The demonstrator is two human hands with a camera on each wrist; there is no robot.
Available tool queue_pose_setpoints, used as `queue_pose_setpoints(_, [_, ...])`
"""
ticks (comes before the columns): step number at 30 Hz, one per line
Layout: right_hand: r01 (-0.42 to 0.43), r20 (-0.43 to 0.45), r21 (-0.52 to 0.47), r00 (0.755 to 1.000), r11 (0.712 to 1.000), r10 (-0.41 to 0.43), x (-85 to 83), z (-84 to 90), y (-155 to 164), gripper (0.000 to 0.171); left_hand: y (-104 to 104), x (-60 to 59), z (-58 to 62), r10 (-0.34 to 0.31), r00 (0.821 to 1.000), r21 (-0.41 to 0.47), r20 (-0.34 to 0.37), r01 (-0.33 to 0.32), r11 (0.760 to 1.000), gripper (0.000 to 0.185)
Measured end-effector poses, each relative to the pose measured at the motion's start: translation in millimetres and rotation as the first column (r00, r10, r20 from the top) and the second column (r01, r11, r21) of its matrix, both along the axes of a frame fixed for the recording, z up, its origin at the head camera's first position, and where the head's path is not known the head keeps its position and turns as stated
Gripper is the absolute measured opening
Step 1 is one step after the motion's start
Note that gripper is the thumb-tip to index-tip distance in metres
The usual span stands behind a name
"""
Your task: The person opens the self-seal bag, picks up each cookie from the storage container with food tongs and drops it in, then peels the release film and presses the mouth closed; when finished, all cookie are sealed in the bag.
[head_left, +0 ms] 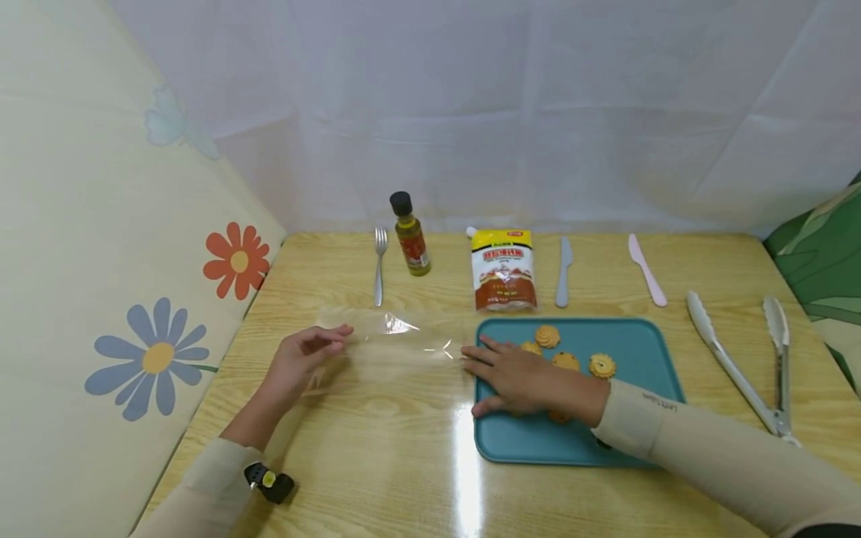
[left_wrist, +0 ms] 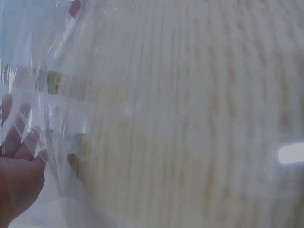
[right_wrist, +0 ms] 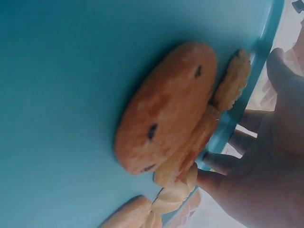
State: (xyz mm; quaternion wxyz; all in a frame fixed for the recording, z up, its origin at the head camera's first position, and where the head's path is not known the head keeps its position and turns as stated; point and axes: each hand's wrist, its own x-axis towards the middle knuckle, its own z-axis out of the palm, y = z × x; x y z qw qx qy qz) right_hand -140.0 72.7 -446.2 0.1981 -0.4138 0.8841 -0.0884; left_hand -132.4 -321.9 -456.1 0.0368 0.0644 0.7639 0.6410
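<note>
From the head view, the left hand (head_left: 300,364) has its fingers curled around the near-left end of a clear plastic bag (head_left: 390,336), which lies flat on the wooden table (head_left: 377,448) and stretches across to the right hand (head_left: 514,379). The right hand lies spread out, fingers straight, across the left rim of the teal tray (head_left: 639,351), fingertips reaching the bag's right end. Just past its knuckles sit swirl cookies (head_left: 566,361). Beyond the left hand stand a fork (head_left: 380,261) and a small oil bottle (head_left: 410,235); beyond the right, a sauce pouch (head_left: 502,269), a grey knife (head_left: 563,270) and a pink knife (head_left: 646,269). Metal tongs (head_left: 747,366) lie to the right of the tray.

Left wrist view: blurry, but the fingers (left_wrist: 19,137) show through crinkled clear film (left_wrist: 57,118) over wood grain.

Right wrist view: a brown cookie with dark specks (right_wrist: 166,109) fills the frame, leaning on the tray (right_wrist: 61,71), with the hand's fingers (right_wrist: 285,123) straight over the rim.
</note>
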Motion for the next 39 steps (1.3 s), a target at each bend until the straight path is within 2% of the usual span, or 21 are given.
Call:
queue_pose_setpoints(4, [0.003, 0.001, 0.003, 1.000, 1.000, -0.003, -0.4, -0.1, 0, 0.083, -3, 1.4, -1.0, -0.005, 0.999, 0.046, 0.038, 0.003, 0.999, 0.028])
queue_pose_setpoints(8, [0.005, 0.005, 0.006, 1.000, 1.000, -0.005, -0.6, 0.0, 0, 0.084, -4, 2.9, -2.2, 0.020, 0.995, 0.014, 0.094, -0.021, 1.000, 0.030])
queue_pose_setpoints(14, [0.016, 0.022, -0.007, 1.000, 1.000, -0.016, -1.6, -0.2, 0, 0.081, -4, 1.7, -5.3, 0.019, 0.996, 0.009, 0.090, -0.020, 1.000, 0.032])
queue_pose_setpoints(22, [0.063, 0.096, -0.078, 0.994, 0.995, -0.055, -2.8, 6.9, 6, 0.081, -5, 1.1, -10.2, -0.012, 0.996, 0.080, 0.084, 0.006, 0.997, 0.025])
queue_pose_setpoints(31, [0.120, 0.079, -0.198, 0.991, 0.973, -0.106, 4.8, 20.3, 35, 0.086, -5, 1.0, -11.2, -0.031, 0.997, 0.089, 0.076, 0.024, 0.996, 0.029])
queue_pose_setpoints(35, [0.184, 0.076, -0.225, 0.982, 0.957, -0.170, 10.6, 23.0, 55, 0.086, -5, 2.1, -11.0, -0.031, 0.996, 0.089, 0.080, 0.024, 0.996, 0.029])
queue_pose_setpoints(39, [0.267, 0.090, -0.253, 0.964, 0.930, -0.252, 18.6, 24.5, 76, 0.086, -5, 2.3, -11.3, -0.033, 0.996, 0.090, 0.077, 0.026, 0.996, 0.029])
